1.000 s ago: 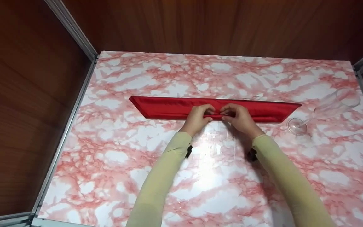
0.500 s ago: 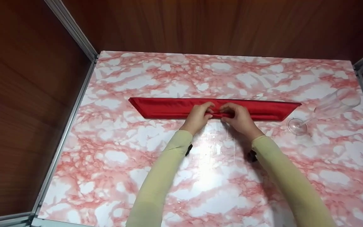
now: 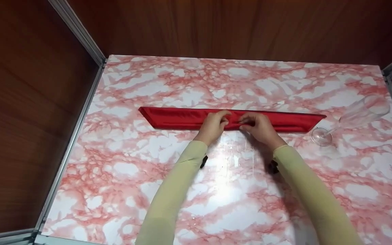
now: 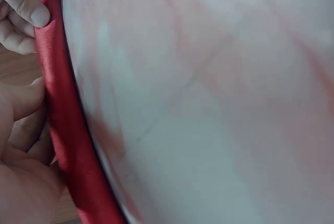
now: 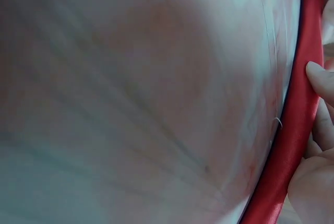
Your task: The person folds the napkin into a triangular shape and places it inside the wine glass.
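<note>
A shiny red cloth [image 3: 182,119], folded into a long flat strip with slanted ends, lies across the middle of the table. My left hand [image 3: 213,126] holds its near edge just left of centre, thumb against the fold and fingers curled. Close by on the right, my right hand [image 3: 258,128] pinches the same edge, its thumb [image 5: 319,80] lying on the red fabric in the right wrist view. A short stretch of cloth shows between the two hands. In the left wrist view the rolled near edge [image 4: 65,109] runs past both hands. Some fingertips are hidden.
A clear stemmed glass [image 3: 359,114] lies on its side to the right, its foot [image 3: 321,136] close to the cloth's right end. The table [image 3: 121,190] has a red-and-white marbled top. Brown wood panels [image 3: 29,119] with metal edging stand at the left, back and right.
The cloth's far edge has shifted slightly toward me. Along the near edge, the part between my hands has been rolled or tucked a little, and my left thumb has moved up onto the fold.
</note>
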The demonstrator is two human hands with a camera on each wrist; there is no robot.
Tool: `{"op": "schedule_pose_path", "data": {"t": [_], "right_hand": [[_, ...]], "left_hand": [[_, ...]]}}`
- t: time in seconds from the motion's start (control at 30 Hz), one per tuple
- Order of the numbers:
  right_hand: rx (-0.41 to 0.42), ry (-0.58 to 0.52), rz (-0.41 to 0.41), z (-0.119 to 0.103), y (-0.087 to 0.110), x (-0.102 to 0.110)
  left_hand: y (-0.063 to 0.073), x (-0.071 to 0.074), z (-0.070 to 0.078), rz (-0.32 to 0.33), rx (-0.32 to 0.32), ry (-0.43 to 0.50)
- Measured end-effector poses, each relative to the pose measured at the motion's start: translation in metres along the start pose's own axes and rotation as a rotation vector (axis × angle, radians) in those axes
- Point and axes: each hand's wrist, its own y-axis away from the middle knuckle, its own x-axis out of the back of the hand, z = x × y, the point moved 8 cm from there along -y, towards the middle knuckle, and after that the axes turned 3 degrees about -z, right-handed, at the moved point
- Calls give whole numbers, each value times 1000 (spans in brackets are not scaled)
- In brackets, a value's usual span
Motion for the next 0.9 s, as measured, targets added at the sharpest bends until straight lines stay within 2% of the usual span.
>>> {"op": "schedule_pose_path", "data": {"t": [0.13, 0.23, 0.33, 0.47, 0.67, 0.9], "right_hand": [[-23, -59, -5, 0, 4, -1], [-50, -113, -18, 1, 8, -3], [-80, -147, -25, 2, 12, -5], [-85, -172, -35, 4, 15, -6], [-42, -194, -32, -1, 20, -5], [47, -138, -35, -42, 32, 0]], "left_hand": [[5, -3, 12, -10, -89, -5], [11, -8, 21, -42, -163, -19], [16, -12, 24, -72, -194, -42], [18, -14, 20, -75, -180, -69], [18, -14, 15, -78, -162, -55], [20, -14, 13, -111, -106, 52]]}}
